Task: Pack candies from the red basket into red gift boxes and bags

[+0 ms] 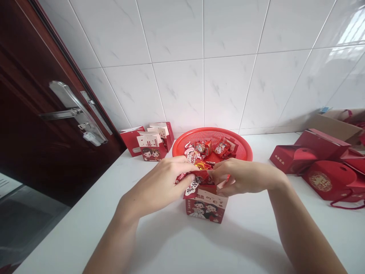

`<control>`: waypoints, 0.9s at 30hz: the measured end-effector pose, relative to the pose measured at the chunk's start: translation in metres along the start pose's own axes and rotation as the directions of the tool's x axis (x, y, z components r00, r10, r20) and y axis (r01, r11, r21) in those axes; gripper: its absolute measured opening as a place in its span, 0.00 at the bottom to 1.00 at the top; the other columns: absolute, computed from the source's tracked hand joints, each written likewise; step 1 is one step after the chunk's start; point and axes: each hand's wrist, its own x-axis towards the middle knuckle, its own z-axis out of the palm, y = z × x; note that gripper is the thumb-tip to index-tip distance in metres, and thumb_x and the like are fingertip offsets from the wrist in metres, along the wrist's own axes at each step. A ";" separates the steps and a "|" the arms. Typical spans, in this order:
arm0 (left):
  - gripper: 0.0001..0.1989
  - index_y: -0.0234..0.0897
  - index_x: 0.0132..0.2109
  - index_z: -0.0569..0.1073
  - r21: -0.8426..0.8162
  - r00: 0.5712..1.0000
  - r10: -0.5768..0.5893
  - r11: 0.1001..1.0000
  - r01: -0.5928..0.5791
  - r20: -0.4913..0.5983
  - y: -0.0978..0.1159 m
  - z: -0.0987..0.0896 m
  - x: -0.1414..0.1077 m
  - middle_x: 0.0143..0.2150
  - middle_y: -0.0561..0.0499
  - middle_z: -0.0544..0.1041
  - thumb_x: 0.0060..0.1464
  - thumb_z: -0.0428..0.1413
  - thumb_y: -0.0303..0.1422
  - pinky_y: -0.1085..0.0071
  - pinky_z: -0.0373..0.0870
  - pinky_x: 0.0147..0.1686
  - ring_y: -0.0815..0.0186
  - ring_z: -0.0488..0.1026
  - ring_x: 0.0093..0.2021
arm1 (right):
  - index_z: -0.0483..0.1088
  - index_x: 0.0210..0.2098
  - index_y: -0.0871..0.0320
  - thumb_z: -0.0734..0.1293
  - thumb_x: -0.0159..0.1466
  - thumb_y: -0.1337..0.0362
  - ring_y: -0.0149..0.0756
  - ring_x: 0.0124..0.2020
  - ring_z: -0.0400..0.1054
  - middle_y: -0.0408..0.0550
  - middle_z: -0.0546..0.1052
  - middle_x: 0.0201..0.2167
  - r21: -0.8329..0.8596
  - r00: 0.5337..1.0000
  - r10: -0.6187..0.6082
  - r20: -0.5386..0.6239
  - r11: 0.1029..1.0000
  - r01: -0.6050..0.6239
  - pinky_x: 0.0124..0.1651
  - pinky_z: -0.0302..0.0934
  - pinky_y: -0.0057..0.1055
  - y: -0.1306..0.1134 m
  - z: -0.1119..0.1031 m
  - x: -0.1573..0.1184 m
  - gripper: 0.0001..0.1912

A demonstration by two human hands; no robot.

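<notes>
An open red and cream box [205,206] with cartoon figures stands upright on the white table in front of me. My left hand [168,182] is closed on red candy packets [191,188] at the box's left upper edge. From the right, my right hand [238,177] reaches over the box top with its fingers bent and pinched, touching the rim; what its fingertips hold is hidden. Just behind the hands sits a red plastic basket [246,148] with several wrapped candies [222,146] inside.
Small upright boxes [151,147] stand at the back left. Red gift boxes [318,179] and a cardboard carton [336,123] are at the right of the white table [119,236]. A dark door [34,76] with a metal handle is at the left, and a tiled wall is behind.
</notes>
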 end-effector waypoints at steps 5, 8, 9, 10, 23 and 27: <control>0.13 0.44 0.45 0.82 -0.005 0.999 -0.036 0.999 0.037 0.026 -0.002 0.000 -0.001 0.37 0.51 0.80 0.65 0.52 0.34 0.70 0.71 0.33 0.64 0.75 0.34 | 0.69 0.27 0.58 0.67 0.60 0.71 0.30 0.29 0.62 0.41 0.71 0.28 -0.002 1.000 0.031 0.007 1.000 -0.031 0.31 0.56 0.27 0.000 0.001 0.000 0.06; 0.12 0.44 0.46 0.82 -0.004 0.998 -0.065 0.998 0.065 -0.002 -0.003 -0.002 -0.001 0.39 0.51 0.81 0.66 0.52 0.35 0.71 0.71 0.34 0.64 0.76 0.36 | 0.71 0.30 0.59 0.67 0.60 0.70 0.31 0.30 0.65 0.43 0.74 0.30 0.013 0.998 0.062 0.011 0.998 -0.062 0.31 0.56 0.27 0.001 0.001 0.000 0.03; 0.12 0.44 0.46 0.82 -0.016 0.997 -0.071 0.997 0.071 -0.033 -0.002 -0.002 -0.001 0.40 0.52 0.81 0.67 0.52 0.35 0.71 0.72 0.35 0.65 0.77 0.37 | 0.72 0.30 0.59 0.67 0.61 0.70 0.31 0.31 0.65 0.43 0.74 0.31 0.016 0.998 0.065 0.012 0.998 -0.065 0.31 0.56 0.27 0.001 0.001 0.000 0.03; 0.12 0.44 0.47 0.81 -0.035 0.995 -0.075 0.997 0.073 -0.070 -0.002 -0.002 0.000 0.41 0.52 0.81 0.67 0.53 0.36 0.71 0.73 0.37 0.65 0.77 0.38 | 0.71 0.30 0.59 0.67 0.61 0.70 0.31 0.30 0.66 0.43 0.74 0.31 0.014 0.998 0.067 0.010 0.998 -0.067 0.31 0.55 0.27 0.000 0.001 0.000 0.03; 0.14 0.42 0.59 0.73 -0.156 0.973 0.206 0.963 -0.221 -0.104 -0.008 0.023 0.016 0.50 0.48 0.79 0.68 0.54 0.31 0.68 0.74 0.48 0.63 0.76 0.48 | 0.73 0.26 0.59 0.66 0.61 0.70 0.29 0.25 0.62 0.40 0.71 0.22 -0.008 0.999 0.023 0.034 1.000 -0.023 0.27 0.52 0.27 -0.001 -0.001 0.000 0.08; 0.13 0.41 0.55 0.76 -0.162 0.976 0.216 0.963 -0.216 -0.021 -0.010 0.018 0.016 0.45 0.49 0.79 0.67 0.54 0.29 0.70 0.73 0.43 0.64 0.76 0.45 | 0.77 0.33 0.59 0.67 0.60 0.71 0.30 0.29 0.67 0.42 0.76 0.29 0.027 0.999 0.022 0.026 0.999 -0.023 0.29 0.56 0.26 -0.002 -0.003 0.000 0.06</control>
